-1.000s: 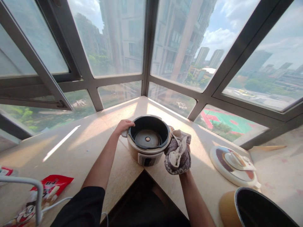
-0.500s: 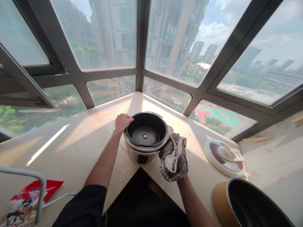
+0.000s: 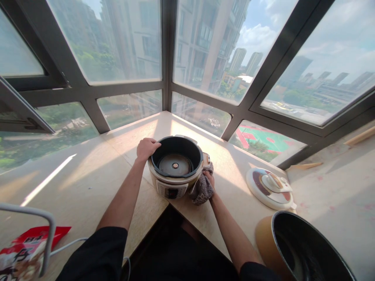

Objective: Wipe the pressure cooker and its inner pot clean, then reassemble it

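Note:
A pressure cooker base (image 3: 171,180) without its lid or inner pot stands on the counter in the window corner. Its dark inside shows a round heating plate (image 3: 182,167). My left hand (image 3: 147,148) grips the rim at the left, thumb over the edge. On the opposite side my right hand (image 3: 209,180) is closed on a grey-brown cloth (image 3: 201,190), which lies against the cooker's outer wall below the side handle. The cloth hides part of that wall and some of my right fingers.
The cooker lid (image 3: 271,187) lies on the counter to the right. Nearer stands the inner pot (image 3: 265,244), tan outside and dark inside. A black cooktop (image 3: 172,249) is in front. At left are a red snack bag (image 3: 26,249) and a grey bent bar (image 3: 32,210). Windows border the counter.
My right hand has turned and brought the cloth from in front of the cooker's right side against its wall. My left hand keeps its hold on the rim. The view has shifted slightly.

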Available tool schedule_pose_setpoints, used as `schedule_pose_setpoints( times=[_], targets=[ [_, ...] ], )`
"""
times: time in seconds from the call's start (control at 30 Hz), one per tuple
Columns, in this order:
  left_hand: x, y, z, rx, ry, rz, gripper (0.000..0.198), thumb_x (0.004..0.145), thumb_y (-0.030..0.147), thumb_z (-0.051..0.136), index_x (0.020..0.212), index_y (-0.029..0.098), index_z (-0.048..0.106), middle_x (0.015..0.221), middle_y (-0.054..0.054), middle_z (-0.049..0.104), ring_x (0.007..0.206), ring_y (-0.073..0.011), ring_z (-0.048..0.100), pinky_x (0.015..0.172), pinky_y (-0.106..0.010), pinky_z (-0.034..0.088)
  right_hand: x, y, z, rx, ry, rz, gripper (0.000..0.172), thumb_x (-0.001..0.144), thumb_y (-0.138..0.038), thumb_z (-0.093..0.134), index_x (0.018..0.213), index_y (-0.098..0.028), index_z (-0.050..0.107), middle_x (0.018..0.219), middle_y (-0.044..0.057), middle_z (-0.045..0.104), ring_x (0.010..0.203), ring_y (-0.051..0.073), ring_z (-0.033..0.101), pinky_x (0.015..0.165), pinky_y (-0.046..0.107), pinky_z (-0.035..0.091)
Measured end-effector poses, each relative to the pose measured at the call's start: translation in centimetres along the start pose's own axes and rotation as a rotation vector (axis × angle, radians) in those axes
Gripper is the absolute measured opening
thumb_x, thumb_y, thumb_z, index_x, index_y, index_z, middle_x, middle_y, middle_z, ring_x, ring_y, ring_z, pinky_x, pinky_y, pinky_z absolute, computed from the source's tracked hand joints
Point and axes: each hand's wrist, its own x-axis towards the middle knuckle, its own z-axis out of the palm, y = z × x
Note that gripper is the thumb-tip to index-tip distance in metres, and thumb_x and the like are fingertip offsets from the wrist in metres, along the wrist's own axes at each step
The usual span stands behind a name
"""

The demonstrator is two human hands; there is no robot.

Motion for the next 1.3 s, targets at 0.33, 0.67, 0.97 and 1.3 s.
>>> schedule_pose_setpoints(
  times=[0.33, 0.67, 0.97, 1.3],
  targets=[
    [0.4, -0.8, 0.4, -0.052, 0.016, -0.004, 0.029, 0.072, 0.047, 0.068, 0.081, 0.023, 0.08, 0.079, -0.005, 0.076, 0.081, -0.0244, 0.069, 0.067, -0.031, 0.045, -4.7, -2.2, -0.9, -0.053, -0.122, 0.061, 0.026, 0.061, -0.039, 0.068, 0.076, -0.018, 0.068, 0.078, 0.003, 0.071, 0.083, 0.025, 0.061, 0.076, 0.035, 0.048],
    [0.8, -1.3, 0.4, -0.116, -0.003, 0.019, 0.028, 0.069, 0.047, 0.072, 0.078, 0.022, 0.08, 0.075, -0.004, 0.076, 0.079, -0.0234, 0.07, 0.066, -0.029, 0.046, -11.6, -8.7, -4.4, -0.236, -0.032, -0.283, 0.065, 0.083, -0.043, 0.066, 0.143, -0.023, 0.055, 0.125, 0.009, 0.068, 0.115, 0.029, 0.062, 0.101, 0.045, 0.049],
    [0.6, -1.1, 0.4, -0.12, 0.006, 0.02, 0.028, 0.069, 0.046, 0.071, 0.078, 0.021, 0.08, 0.075, -0.005, 0.075, 0.079, -0.0233, 0.07, 0.065, -0.029, 0.046, -6.6, -16.9, -4.7, -1.29, -0.08, -0.452, 0.058, 0.093, -0.031, 0.051, 0.151, -0.032, 0.049, 0.117, 0.011, 0.061, 0.089, 0.026, 0.065, 0.074, 0.035, 0.049],
    [0.4, -0.9, 0.2, -0.101, -0.002, 0.025, 0.029, 0.071, 0.046, 0.07, 0.08, 0.02, 0.08, 0.076, -0.006, 0.076, 0.08, -0.0239, 0.07, 0.067, -0.029, 0.046, -7.9, -21.9, -2.2, -1.728, -0.507, -0.547, 0.047, 0.09, -0.013, 0.047, 0.133, -0.025, 0.062, 0.123, 0.018, 0.06, 0.082, 0.027, 0.068, 0.067, 0.036, 0.044]
  ],
)
